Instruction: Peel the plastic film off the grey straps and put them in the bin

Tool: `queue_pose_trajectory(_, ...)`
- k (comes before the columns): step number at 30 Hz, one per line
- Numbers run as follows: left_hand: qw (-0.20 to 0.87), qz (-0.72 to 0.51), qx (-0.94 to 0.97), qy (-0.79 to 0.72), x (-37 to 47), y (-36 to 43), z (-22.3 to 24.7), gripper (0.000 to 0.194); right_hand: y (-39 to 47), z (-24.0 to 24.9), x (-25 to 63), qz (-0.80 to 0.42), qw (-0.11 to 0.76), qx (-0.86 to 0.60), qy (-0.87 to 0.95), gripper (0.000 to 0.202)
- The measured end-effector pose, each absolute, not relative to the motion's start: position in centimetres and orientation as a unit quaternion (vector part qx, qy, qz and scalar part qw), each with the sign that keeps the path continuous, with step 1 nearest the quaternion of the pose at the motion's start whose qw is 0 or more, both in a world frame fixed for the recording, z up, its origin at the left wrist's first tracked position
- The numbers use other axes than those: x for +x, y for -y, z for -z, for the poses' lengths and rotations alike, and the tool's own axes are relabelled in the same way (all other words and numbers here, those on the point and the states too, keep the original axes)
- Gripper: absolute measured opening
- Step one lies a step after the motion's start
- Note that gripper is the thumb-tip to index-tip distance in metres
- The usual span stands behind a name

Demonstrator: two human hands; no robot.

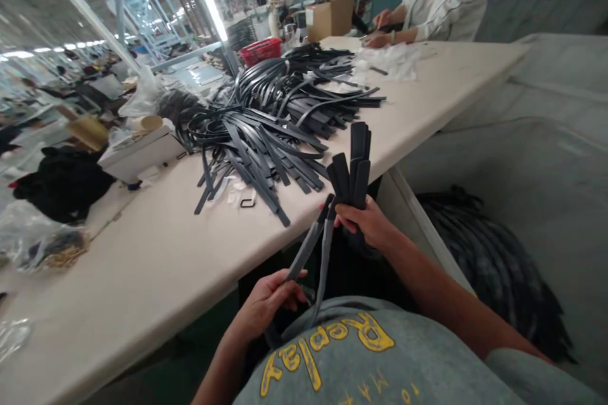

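My right hand is closed round a small bunch of flat black straps, their ends fanned upward in front of my chest. Lower and to the left, my left hand pinches a strap with a grey-wrapped length. A second grey-wrapped length hangs beside it from near my right fingers down toward my lap. Just beyond the hands, a large heap of black straps lies across the table. A black rectangular ring rests near the heap's front.
The pale table runs diagonally before me. At its left are a white box, black cloth and a plastic bag. A red basket stands behind the heap. Across sits a co-worker. More straps fill the right-hand bin.
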State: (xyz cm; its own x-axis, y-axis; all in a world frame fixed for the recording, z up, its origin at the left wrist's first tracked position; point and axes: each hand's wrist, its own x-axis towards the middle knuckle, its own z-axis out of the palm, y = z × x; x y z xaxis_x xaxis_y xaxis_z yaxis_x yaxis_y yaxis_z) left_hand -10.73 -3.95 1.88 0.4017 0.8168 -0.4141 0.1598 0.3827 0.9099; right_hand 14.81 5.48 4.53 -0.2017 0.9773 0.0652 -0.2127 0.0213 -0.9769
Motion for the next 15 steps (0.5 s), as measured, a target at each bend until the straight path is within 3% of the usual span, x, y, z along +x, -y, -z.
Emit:
queue_pose_trajectory(6, 0.581, -0.322, 0.572, -0.481, -7.5, 1.8, -3.6, 0.057, -4.2, -5.1, 14.1, -0.532, 0.499, -0.463, 0.504, 0.027)
queue_pose_trajectory(11, 0.576, -0.326, 0.562, -0.496, -3.7, 0.7, -3.5, 0.031, -3.2, -5.6, 14.2, -0.506, 0.495, -0.481, 0.518, 0.025)
queue_pose_trajectory(15, 0.592, -0.273, 0.558, -0.513, -3.3, 2.1, -1.8, 0.026, -3.6, -6.0, 17.5, -0.448, 0.553, -0.505, 0.487, 0.022)
